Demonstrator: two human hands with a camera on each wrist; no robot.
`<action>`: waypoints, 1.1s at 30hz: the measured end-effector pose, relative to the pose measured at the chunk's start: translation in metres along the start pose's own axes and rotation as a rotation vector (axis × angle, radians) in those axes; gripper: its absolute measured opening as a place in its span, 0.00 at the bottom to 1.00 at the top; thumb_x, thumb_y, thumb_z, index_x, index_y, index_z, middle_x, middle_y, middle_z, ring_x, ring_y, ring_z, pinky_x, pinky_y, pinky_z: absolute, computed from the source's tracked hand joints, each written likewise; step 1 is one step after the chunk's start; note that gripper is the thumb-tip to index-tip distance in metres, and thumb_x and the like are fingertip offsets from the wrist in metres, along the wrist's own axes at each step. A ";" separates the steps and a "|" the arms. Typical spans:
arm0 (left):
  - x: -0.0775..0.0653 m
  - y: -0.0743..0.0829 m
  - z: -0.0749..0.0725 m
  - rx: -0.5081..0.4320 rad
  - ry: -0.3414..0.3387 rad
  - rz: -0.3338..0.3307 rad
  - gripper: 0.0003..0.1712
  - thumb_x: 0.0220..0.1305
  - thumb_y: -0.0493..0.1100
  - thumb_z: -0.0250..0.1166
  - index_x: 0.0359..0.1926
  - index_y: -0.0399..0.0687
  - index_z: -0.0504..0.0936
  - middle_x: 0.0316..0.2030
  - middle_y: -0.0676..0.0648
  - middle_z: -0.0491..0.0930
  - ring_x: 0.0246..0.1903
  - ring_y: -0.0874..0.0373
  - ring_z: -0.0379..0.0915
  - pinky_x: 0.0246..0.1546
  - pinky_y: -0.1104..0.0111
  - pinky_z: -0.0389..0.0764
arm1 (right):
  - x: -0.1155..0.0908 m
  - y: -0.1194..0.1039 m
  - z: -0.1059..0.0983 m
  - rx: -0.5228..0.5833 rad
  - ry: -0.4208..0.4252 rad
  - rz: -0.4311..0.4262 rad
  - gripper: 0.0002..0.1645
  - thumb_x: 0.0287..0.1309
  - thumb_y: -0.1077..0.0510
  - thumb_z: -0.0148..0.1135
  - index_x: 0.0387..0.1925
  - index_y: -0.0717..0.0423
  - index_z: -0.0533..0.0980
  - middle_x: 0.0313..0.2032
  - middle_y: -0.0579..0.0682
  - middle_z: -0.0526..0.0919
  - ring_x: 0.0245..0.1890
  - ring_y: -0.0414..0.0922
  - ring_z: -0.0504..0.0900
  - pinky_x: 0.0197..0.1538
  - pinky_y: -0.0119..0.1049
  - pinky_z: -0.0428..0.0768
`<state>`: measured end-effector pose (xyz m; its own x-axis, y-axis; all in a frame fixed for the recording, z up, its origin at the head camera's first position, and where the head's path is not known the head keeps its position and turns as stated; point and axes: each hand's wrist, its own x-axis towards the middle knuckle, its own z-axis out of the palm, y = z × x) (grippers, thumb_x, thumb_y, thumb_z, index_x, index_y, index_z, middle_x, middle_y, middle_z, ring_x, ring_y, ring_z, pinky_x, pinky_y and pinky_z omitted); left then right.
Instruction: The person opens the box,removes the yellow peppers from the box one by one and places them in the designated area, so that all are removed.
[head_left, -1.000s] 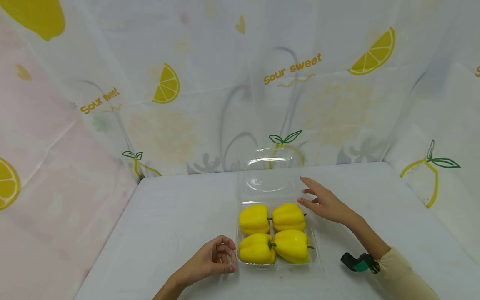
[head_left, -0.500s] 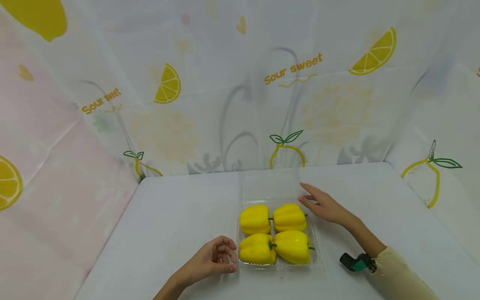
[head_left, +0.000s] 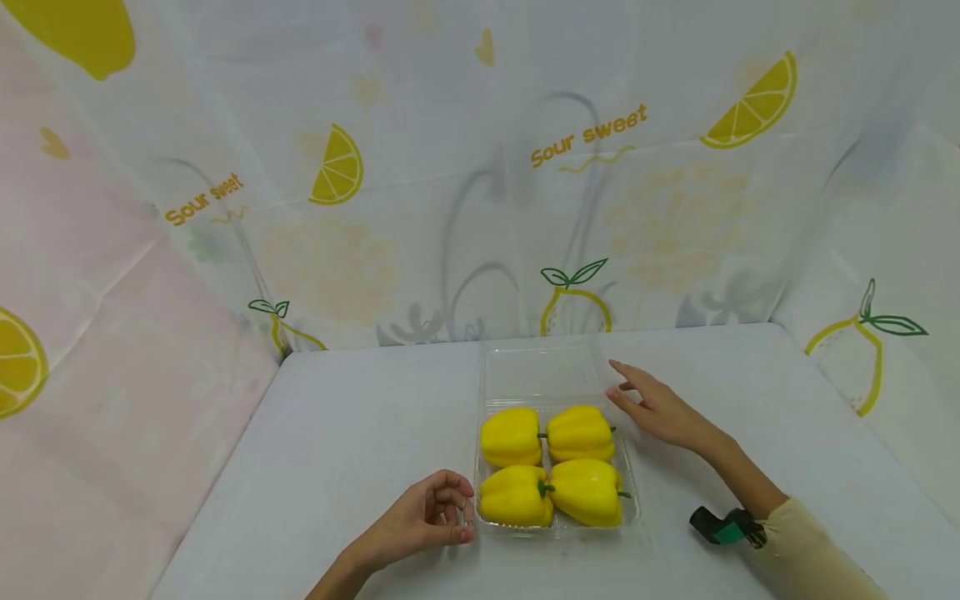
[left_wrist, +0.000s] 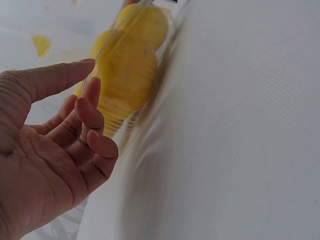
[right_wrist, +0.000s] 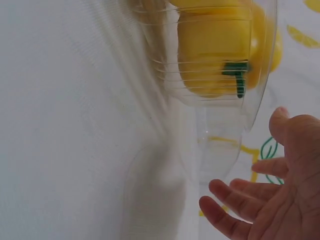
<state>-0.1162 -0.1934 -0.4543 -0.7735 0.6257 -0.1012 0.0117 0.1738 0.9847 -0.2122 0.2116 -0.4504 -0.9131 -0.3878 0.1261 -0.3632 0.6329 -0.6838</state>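
Several yellow bell peppers [head_left: 585, 492] with green stems sit in two rows in a clear plastic clamshell box [head_left: 555, 533]. Its transparent lid [head_left: 543, 371] is folded back behind them. My left hand [head_left: 431, 512] is at the box's left side, fingers loosely bent, thumb and fingertips right at the rim. In the left wrist view, the left hand [left_wrist: 60, 130] has its thumb apart from the curved fingers. To the right of the lid, my right hand [head_left: 660, 408] hovers with spread, relaxed fingers. The right wrist view shows the right hand [right_wrist: 280, 185] holding nothing, below the box wall.
A white cloth [head_left: 360, 425] covers the table. Behind it hangs a lemon-print curtain [head_left: 420, 250]. A black and green wrist device [head_left: 723, 527] is at the right sleeve [head_left: 810, 550].
The clear lid has dropped from raised to lying back on the table. My right hand has dipped slightly, then shifted a little right, away from the lid. The left hand stays put.
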 end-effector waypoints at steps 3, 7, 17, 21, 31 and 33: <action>0.000 -0.002 -0.001 -0.001 -0.014 0.020 0.26 0.62 0.38 0.70 0.55 0.31 0.69 0.39 0.41 0.79 0.32 0.63 0.72 0.31 0.78 0.72 | -0.004 -0.002 -0.004 -0.010 0.012 -0.012 0.37 0.74 0.47 0.51 0.74 0.62 0.55 0.68 0.66 0.62 0.59 0.60 0.74 0.52 0.56 0.78; 0.001 -0.004 -0.003 0.031 -0.019 0.044 0.26 0.63 0.38 0.69 0.56 0.33 0.67 0.39 0.41 0.80 0.32 0.62 0.74 0.31 0.76 0.74 | -0.010 -0.008 -0.008 -0.024 0.018 -0.028 0.37 0.73 0.46 0.53 0.74 0.59 0.56 0.67 0.64 0.65 0.58 0.59 0.73 0.52 0.55 0.78; 0.002 0.001 -0.006 0.170 0.019 0.030 0.28 0.62 0.42 0.71 0.56 0.41 0.66 0.44 0.43 0.78 0.30 0.63 0.71 0.29 0.74 0.75 | -0.027 -0.024 -0.011 -0.109 0.034 -0.102 0.38 0.69 0.44 0.58 0.72 0.54 0.60 0.64 0.58 0.70 0.55 0.54 0.75 0.51 0.56 0.78; 0.003 0.001 -0.007 0.171 0.014 0.038 0.28 0.61 0.40 0.71 0.56 0.40 0.65 0.45 0.40 0.77 0.31 0.62 0.72 0.30 0.74 0.74 | -0.034 -0.030 -0.011 -0.126 0.037 -0.143 0.38 0.67 0.44 0.60 0.72 0.52 0.62 0.64 0.54 0.71 0.55 0.53 0.75 0.54 0.56 0.76; 0.002 -0.002 -0.008 0.265 0.025 0.065 0.32 0.61 0.41 0.72 0.59 0.43 0.64 0.49 0.44 0.73 0.39 0.52 0.76 0.35 0.70 0.77 | -0.049 -0.039 -0.007 -0.149 0.024 -0.175 0.35 0.65 0.41 0.60 0.70 0.44 0.65 0.63 0.48 0.72 0.54 0.48 0.76 0.51 0.53 0.78; 0.002 -0.003 -0.008 0.278 0.025 0.072 0.33 0.60 0.41 0.72 0.60 0.44 0.63 0.50 0.45 0.73 0.40 0.50 0.76 0.36 0.69 0.77 | -0.051 -0.040 -0.007 -0.154 0.028 -0.183 0.34 0.65 0.41 0.61 0.69 0.43 0.65 0.63 0.46 0.72 0.54 0.46 0.76 0.51 0.52 0.79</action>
<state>-0.1233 -0.1988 -0.4566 -0.7798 0.6255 -0.0258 0.2377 0.3340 0.9121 -0.1519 0.2109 -0.4242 -0.8332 -0.4884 0.2594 -0.5455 0.6490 -0.5303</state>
